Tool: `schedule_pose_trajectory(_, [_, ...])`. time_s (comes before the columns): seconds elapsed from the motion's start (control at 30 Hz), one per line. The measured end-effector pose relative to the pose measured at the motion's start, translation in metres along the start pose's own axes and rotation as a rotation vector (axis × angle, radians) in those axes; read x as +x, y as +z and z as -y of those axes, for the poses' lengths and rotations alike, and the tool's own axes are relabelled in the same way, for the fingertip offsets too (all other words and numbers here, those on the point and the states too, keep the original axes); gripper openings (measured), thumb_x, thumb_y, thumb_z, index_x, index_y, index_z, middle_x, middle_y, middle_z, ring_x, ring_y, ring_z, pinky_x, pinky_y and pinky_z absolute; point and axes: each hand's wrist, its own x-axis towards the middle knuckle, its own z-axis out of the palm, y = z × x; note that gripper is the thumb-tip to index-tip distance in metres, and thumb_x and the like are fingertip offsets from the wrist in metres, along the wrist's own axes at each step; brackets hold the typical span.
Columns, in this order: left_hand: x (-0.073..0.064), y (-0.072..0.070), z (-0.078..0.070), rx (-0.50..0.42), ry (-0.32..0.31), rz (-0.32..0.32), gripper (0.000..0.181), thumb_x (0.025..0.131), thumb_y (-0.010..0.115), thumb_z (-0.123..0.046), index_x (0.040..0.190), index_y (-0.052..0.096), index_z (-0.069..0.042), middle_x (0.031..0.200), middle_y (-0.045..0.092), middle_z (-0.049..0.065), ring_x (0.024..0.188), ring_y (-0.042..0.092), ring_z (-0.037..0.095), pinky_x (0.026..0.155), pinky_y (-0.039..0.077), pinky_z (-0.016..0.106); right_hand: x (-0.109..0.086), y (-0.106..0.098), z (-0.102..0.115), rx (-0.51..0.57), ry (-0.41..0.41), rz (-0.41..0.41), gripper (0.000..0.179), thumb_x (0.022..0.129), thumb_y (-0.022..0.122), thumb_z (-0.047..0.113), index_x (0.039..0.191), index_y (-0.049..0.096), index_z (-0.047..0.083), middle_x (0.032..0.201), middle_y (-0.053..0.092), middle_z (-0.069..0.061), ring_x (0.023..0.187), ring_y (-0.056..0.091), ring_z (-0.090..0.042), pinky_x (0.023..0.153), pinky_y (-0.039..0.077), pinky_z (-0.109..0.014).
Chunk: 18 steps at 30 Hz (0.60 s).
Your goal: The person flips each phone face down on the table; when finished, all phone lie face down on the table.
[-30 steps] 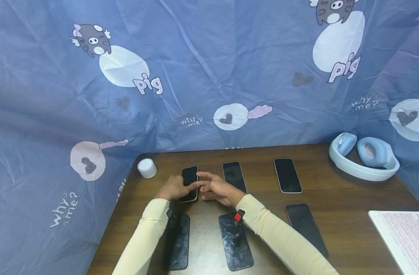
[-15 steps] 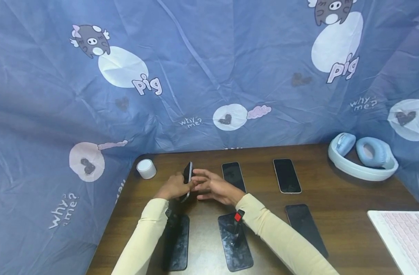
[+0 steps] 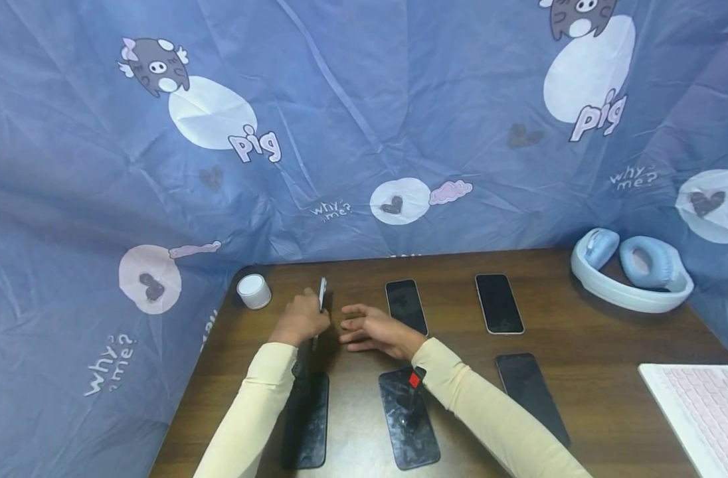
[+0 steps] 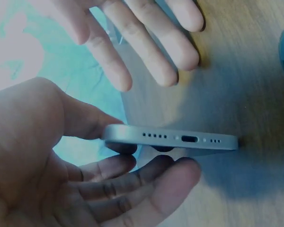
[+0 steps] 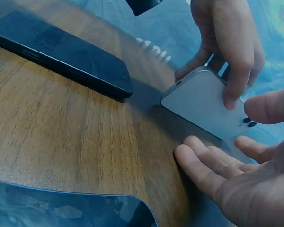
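Observation:
My left hand (image 3: 300, 320) grips a smartphone (image 5: 199, 101) by its upper long edge, thumb on one face and fingers on the other. The phone stands steeply on its side, its pale back facing my right hand in the right wrist view. Its bottom end, with the charging port and speaker holes, shows in the left wrist view. My right hand (image 3: 378, 330) hovers just right of the phone, fingers spread and nothing in them. Near my right wrist a dark-screened phone (image 3: 405, 302) lies flat.
Two more phones, one dark (image 3: 307, 425) and one smudged (image 3: 408, 421), lie under the forearms. Others, a white-edged phone (image 3: 499, 304) and a black phone (image 3: 533, 398), lie rightward. A white round container (image 3: 254, 292), headphones (image 3: 633, 292) and a keyboard (image 3: 699, 405) sit toward the table's sides.
The phone in my left hand has gone from lying flat, screen up, to standing on its long edge. My right fingers have moved from the left thumb to a small gap away.

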Motion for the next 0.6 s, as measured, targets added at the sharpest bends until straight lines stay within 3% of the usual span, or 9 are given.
schedule_pose_trajectory(0.23, [-0.0007,-0.0021,0.0013,0.013,-0.055,-0.025,0.039,0.082,0.066,-0.016,0.108,0.053,0.009,0.082,0.062,0.022,0.077,0.067,0.04,0.064,0.052,0.049,-0.0009,-0.0005,-0.0015,-0.017,-0.009,-0.006,0.053,0.104,0.049,0.009,0.152,0.03,-0.002,0.147,0.042,-0.029,0.124,0.055,-0.044,0.097,0.049,-0.049])
schedule_pose_trajectory(0.47, [-0.0024,-0.001,0.0029,-0.038,-0.064,0.019,0.013,0.082,0.064,-0.009,0.088,0.061,0.002,0.077,0.063,0.016,0.064,0.062,0.029,0.053,0.05,0.039,-0.0003,0.0007,-0.0025,-0.01,-0.001,-0.009,0.052,0.105,0.05,0.012,0.15,0.032,-0.004,0.14,0.05,-0.027,0.125,0.055,-0.041,0.099,0.048,-0.048])
schedule_pose_trajectory(0.6, [-0.0041,0.0005,0.0034,-0.055,-0.079,0.03,0.011,0.08,0.064,-0.004,0.088,0.065,0.004,0.078,0.064,0.018,0.062,0.063,0.029,0.05,0.05,0.037,0.0004,0.0019,-0.0019,-0.016,-0.004,-0.009,0.051,0.105,0.048,0.011,0.151,0.032,-0.004,0.14,0.051,-0.026,0.126,0.054,-0.041,0.099,0.048,-0.048])
